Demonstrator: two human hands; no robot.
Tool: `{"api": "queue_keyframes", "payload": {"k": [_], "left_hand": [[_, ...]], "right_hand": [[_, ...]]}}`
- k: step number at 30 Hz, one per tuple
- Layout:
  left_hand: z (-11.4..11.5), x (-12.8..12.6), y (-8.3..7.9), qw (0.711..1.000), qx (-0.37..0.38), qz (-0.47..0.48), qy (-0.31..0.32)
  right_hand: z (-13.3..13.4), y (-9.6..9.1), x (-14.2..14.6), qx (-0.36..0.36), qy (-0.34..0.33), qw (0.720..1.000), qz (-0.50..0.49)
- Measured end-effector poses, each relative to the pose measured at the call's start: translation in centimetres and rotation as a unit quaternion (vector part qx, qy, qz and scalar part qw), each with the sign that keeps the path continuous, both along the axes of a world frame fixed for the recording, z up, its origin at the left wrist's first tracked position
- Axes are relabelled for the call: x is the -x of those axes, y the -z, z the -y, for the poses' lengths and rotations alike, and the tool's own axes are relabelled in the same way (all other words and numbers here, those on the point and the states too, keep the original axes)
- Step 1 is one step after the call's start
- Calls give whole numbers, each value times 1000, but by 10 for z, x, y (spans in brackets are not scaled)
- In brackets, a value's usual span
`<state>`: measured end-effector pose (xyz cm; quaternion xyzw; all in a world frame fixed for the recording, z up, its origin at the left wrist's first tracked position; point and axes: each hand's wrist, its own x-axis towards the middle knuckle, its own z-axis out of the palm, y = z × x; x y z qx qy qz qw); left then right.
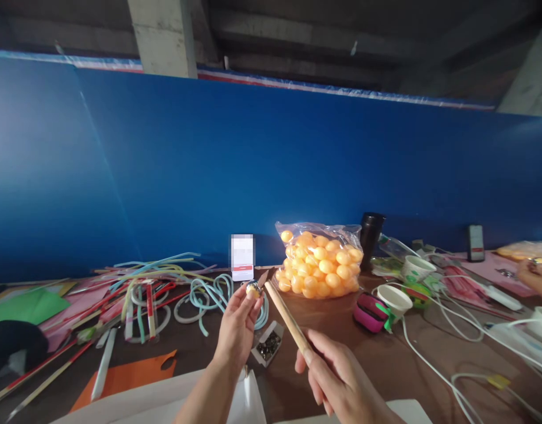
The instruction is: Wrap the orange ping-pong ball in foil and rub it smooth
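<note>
You hold a small shiny piece, silvery with a yellowish patch, pinched in the fingertips of your left hand; it is too small to tell exactly what it is. Your right hand is wrapped around the lower part of a pale wooden stick, which slants up and leftward so that its far end sits just beside the shiny piece. You cannot tell from this angle whether the two touch.

Below and between your hands, a little open box of dark, glinting bits rests on the brown table. Beyond your hands, a clear plastic bag full of orange balls stands on the tabletop, with a phone upright to its left and a black bottle just behind its right edge.

To your left you have coils of light-blue tubing, a jumble of sticks and strips, an orange sheet with a notch in it and a green sheet. To your right are a magenta pouch, a paper cup next to it, and loose white cable. Another person's hand shows at the far right edge. A blue panel runs behind everything on the table.
</note>
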<state>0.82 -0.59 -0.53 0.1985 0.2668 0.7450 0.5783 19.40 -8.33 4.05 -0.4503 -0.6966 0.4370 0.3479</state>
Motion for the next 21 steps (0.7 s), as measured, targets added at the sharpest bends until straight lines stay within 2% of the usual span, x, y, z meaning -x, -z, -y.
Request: {"api": "queue_keyframes", "payload": {"k": [21], "left_hand": [[1,0,-2,1000,-1,-17,0]], "right_hand": [[-4,4,-5,21,-20,1000,-1]]}}
